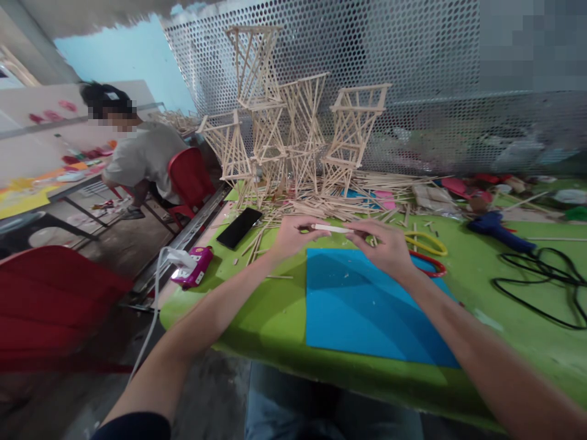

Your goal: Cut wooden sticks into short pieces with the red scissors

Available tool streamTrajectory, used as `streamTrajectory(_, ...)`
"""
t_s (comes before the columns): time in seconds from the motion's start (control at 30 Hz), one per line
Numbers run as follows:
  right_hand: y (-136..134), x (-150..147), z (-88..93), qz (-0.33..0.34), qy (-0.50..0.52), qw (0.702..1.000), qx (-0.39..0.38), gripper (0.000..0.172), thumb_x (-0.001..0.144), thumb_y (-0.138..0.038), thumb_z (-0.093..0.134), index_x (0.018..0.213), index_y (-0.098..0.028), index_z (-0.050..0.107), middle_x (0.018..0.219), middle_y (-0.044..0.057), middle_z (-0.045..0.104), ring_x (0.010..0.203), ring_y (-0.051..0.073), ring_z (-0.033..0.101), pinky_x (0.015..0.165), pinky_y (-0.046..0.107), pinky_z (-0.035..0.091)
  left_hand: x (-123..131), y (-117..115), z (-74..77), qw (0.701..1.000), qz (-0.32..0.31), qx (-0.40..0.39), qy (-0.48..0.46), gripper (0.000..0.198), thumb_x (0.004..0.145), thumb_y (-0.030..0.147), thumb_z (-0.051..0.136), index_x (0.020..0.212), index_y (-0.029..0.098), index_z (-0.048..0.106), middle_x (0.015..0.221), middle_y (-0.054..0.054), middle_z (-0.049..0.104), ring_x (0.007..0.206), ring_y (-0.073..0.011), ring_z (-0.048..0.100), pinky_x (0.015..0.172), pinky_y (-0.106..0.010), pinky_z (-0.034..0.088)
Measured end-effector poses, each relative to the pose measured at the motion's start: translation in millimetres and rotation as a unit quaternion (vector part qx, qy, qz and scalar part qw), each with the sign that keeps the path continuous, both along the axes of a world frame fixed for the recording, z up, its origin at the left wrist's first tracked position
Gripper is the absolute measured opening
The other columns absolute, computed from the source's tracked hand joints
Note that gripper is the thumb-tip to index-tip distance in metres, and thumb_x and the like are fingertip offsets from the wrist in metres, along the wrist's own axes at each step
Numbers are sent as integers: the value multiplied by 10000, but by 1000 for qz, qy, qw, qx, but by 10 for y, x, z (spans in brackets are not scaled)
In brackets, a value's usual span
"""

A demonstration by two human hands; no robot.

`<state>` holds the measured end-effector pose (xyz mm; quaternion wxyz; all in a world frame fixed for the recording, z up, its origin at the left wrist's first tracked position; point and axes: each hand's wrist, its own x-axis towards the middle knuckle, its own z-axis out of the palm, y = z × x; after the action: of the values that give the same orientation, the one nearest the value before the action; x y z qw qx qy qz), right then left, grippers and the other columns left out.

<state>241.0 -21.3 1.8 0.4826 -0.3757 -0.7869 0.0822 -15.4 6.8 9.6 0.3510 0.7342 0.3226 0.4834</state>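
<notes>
Both hands pinch thin wooden stick, one end each: left hand, right hand. Stick lies sideways, long axis L-R, just above far edge of blue sheet. Fingers closed on ends.

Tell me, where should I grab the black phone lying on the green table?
Probably by its two long edges, coming from above. The black phone lies flat on the green table, so only its thin sides give a pinch, and loose sticks crowd its right end.
</notes>
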Motion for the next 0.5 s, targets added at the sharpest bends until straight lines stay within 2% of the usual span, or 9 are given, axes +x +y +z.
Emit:
streamTrajectory(0.13,-13,-6,16,7,-2,1000,17,222,1003,-382,711,1148,-281,845,1108,71,829,969,253,784,860,397,646,4,-26,20,1000,14,5,16,408,844,558,857,1021,190,877,921,-104,833,654,-169,682,603,-301,506)
streamTrajectory(0.33,-26,-15,33,1,-11,1000,20,217,1005,-369,704,1133,-273,850,1101,71,829,875,225,775,734,353,638,9,-28,17,1000,19,-11,14,410,805,655,847,989,290,882,863,-44,832,657,-208,691,606,-352,540)
streamTrajectory(0.5,-24,-9,32,-3,-17,1000,23,207,1007,-364,695,1114,-280,851,1085,68,829,915,233,773,706,343,629,15,-25,7,999,22,-22,8,404,790,646,859,986,293,883,853,-48,831,659,-233,694,594,-379,540)
